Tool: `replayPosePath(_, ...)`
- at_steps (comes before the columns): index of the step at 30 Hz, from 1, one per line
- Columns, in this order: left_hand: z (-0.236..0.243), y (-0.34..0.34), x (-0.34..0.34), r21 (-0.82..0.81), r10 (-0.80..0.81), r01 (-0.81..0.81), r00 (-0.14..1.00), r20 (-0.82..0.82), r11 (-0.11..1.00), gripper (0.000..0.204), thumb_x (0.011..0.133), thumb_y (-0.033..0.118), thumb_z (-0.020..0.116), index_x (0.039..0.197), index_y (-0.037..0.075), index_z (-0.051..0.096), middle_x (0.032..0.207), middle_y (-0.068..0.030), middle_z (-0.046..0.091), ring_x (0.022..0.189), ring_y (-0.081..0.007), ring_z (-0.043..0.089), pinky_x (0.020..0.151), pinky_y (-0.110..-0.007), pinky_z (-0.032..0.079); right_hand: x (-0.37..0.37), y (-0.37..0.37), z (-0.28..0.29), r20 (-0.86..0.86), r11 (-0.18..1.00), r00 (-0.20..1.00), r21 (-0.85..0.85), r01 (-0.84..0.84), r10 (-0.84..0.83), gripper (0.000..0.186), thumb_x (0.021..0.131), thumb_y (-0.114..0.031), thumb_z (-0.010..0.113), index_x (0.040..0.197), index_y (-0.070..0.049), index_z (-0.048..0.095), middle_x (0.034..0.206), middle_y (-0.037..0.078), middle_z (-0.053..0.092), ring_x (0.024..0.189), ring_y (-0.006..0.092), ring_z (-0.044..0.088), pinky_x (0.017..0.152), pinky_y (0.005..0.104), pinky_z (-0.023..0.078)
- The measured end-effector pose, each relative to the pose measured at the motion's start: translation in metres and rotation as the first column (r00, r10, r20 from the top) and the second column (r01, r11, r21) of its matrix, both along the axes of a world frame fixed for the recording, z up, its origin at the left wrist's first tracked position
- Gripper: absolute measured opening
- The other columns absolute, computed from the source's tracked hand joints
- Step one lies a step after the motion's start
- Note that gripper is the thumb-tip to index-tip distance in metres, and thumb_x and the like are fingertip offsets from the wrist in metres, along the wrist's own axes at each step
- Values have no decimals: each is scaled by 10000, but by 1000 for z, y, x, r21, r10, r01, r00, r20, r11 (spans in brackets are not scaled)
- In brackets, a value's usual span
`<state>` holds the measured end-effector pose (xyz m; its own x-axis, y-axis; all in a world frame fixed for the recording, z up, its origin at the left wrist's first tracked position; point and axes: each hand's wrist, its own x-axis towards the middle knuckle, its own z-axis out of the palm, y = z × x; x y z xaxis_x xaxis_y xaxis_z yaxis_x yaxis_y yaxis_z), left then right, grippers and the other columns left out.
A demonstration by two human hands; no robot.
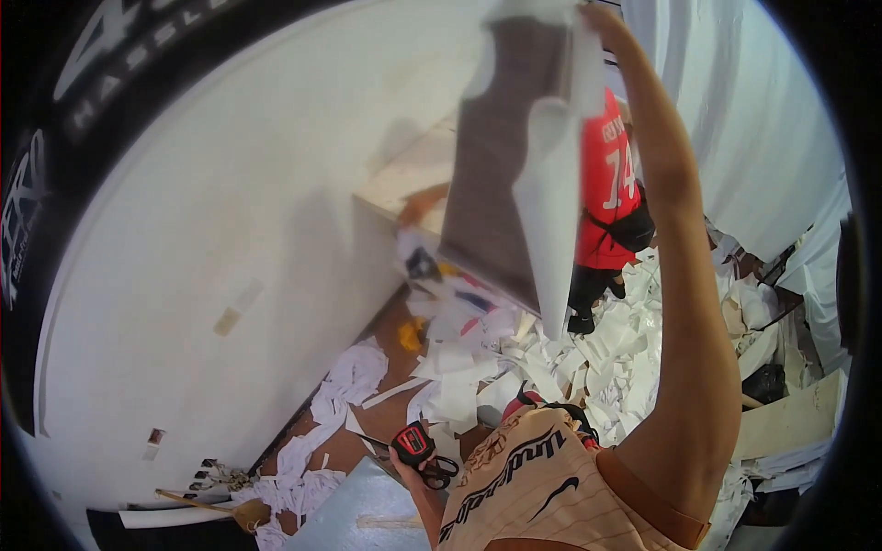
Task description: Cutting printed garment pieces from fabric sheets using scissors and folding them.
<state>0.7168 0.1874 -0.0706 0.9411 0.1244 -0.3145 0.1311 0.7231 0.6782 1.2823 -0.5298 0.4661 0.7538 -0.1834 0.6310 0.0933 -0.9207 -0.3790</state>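
Observation:
My right arm is raised high, and my right hand (595,13) grips the top of a large sheet (501,138) at the upper edge of the view. The sheet hangs down, grey-brown on one face and white on the other, with curved cut-outs along its sides and a curled white edge. Low in front of my body, my left hand (410,466) is closed around a red and black tape measure (413,444). Black-handled scissors (442,473) are held in the same hand. The fingers of my right hand are only partly visible.
Behind the sheet stands a person in a red jersey (606,174) with a black waist bag (634,228); an arm (423,204) reaches over a pale tabletop (377,193). White scraps (606,367) cover the floor. A broom (250,514) lies by the white wall (184,275).

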Motion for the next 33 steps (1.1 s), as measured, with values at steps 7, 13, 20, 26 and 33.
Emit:
replayPosePath(7,-6,-6,-21,-93,43,-45,999,-26,995,751,986,660,401,1314,0,546,1114,-212,703,393,-111,337,459,-278,422,-91,-145,91,144,915,912,-67,397,-385,428,950,-496,572,1167,-138,657,1081,149,667,950,212,631,822,429,526)
replayPosePath(13,-40,-2,-53,-232,4,-34,992,-129,972,747,995,660,375,1336,16,542,1105,-233,699,394,-109,350,454,-278,434,-233,-169,14,173,700,698,-56,712,-695,571,945,-566,551,1355,-172,603,1263,180,630,1128,215,577,981,450,493)
replayPosePath(20,-42,13,-71,-345,-11,-22,995,-95,938,747,975,694,385,1326,54,547,1116,-229,691,373,-112,390,420,-266,456,-400,-25,-261,537,531,697,807,-260,-475,228,959,-204,554,969,10,633,862,45,591,739,150,554,639,323,490)
replayPosePath(26,-46,2,-57,-269,-100,61,986,-134,961,749,990,684,343,1327,48,550,1097,-244,700,368,-107,383,405,-245,421,-441,99,-498,104,329,586,898,293,-804,383,1028,-237,464,1200,90,562,1130,222,640,1034,300,623,917,398,498)
replayPosePath(33,6,-6,-61,4,-128,131,970,-208,991,765,1012,660,326,1221,-24,598,637,-22,561,408,-93,366,457,-267,393,-303,243,-633,-60,-225,936,974,-21,-346,344,971,-64,528,1300,34,512,1226,185,609,1115,280,626,848,383,565)
